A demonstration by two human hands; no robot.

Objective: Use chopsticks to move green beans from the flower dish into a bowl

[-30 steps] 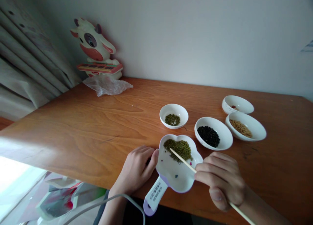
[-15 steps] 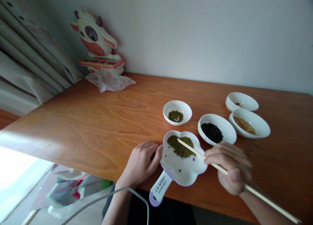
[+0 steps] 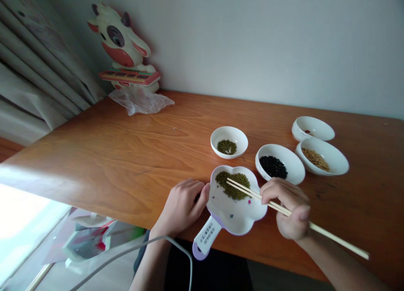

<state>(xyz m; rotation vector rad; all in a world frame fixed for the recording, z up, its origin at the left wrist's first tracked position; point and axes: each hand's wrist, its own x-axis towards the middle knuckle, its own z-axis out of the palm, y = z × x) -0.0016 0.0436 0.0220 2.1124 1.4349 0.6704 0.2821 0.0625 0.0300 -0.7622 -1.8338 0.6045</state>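
Observation:
A white flower-shaped dish with a lilac rim and handle (image 3: 235, 217) lies at the table's front edge, green mung beans (image 3: 235, 188) heaped in its far part. My left hand (image 3: 184, 204) rests on the table at its left, fingers curled, thumb and forefinger closed at the rim. In my right hand (image 3: 288, 206) is a pair of wooden chopsticks (image 3: 337, 240); their tips are slightly apart over the mung beans, and I see no bean between them. Just beyond the dish stands a small white bowl (image 3: 240, 143) with more mung beans.
On the right are a bowl of black beans (image 3: 295, 166), a bowl of tan beans (image 3: 337, 158) and a bowl with a few brown pieces (image 3: 322, 129). A cow toy with keyboard (image 3: 126, 51) and a plastic bag (image 3: 143, 101) occupy the back left. A grey cable (image 3: 139, 251) crosses my left forearm.
My right hand has shifted slightly left and turned, so both chopsticks now show apart along their length. The left hand and dish keep their places; the view has tilted a little.

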